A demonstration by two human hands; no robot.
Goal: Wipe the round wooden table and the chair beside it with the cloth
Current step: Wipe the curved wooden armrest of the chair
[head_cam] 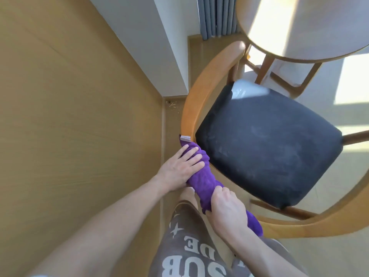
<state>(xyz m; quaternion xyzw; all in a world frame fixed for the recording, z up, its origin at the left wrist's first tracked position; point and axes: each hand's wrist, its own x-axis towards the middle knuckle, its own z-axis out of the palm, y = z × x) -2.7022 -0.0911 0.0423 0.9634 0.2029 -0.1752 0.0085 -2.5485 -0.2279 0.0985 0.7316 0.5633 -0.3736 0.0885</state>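
L hand (180,168) flat on cloth (201,178) over chair (194,108) rail, R hand (226,210) prob. gripping it.

We read this as a home: wooden armchair (199,100) with dark cushion (267,148), round bench (311,27), grey curtain (217,17), sunlit floor.

Wall (69,116) blocks 9 o'clock of the chair rail (196,92). Seat (265,148) at 3 o'clock lies open. Table (311,27) overhangs at 1 o'clock.
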